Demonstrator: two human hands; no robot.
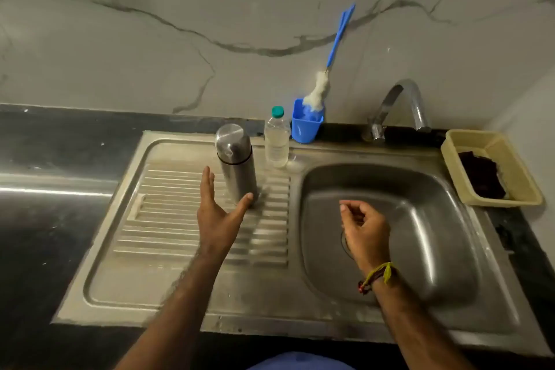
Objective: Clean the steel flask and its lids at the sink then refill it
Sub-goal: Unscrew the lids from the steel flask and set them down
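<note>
Fingers: your left hand (pixel 216 213) is spread beside the flask (pixel 235 164); your right hand (pixel 362 227) is loosely curled, holding nothing.
Done: nothing yet; the lid is on.
Left: wash, refill.

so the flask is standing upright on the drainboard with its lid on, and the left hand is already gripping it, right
Not quite. In the head view the steel flask does stand upright on the drainboard with its lid on, but the left hand is open beside its base, fingers spread, not gripping it.

no readable text, plastic bottle (pixel 277 140) label too faint to read
</note>
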